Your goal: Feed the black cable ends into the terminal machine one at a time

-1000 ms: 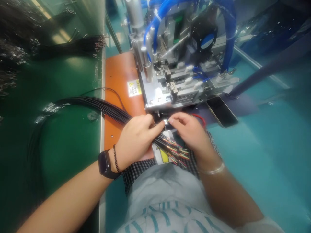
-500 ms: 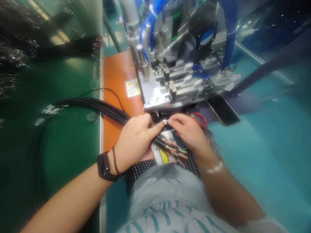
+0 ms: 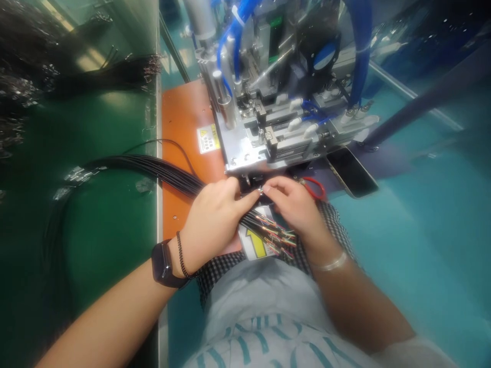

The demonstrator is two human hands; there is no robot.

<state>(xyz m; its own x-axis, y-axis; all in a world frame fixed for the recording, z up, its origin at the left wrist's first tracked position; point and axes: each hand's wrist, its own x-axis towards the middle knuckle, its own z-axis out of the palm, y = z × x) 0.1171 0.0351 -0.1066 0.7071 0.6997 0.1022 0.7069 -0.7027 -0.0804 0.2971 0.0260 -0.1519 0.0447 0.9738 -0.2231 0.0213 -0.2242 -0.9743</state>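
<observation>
A green workbench (image 3: pixel 95 133) runs along the left, and an automated wire-processing machine (image 3: pixel 276 102) with blue pneumatic tubes (image 3: pixel 233 30) stands on an orange base plate (image 3: pixel 184 133). A smartphone (image 3: pixel 351 171) lies just right of the machine, near a red-handled tool (image 3: pixel 316 189). At the machine's front edge the hands are close together: the left hand (image 3: pixel 213 225) closes over a bundle of black cables (image 3: pixel 164 174), and the right hand (image 3: pixel 295 209) pinches a small shiny metal piece (image 3: pixel 261 190) between its fingertips. Stripped coloured wire ends (image 3: pixel 276 235) fan out below, over a white card with a yellow arrow (image 3: pixel 255 244)
</observation>
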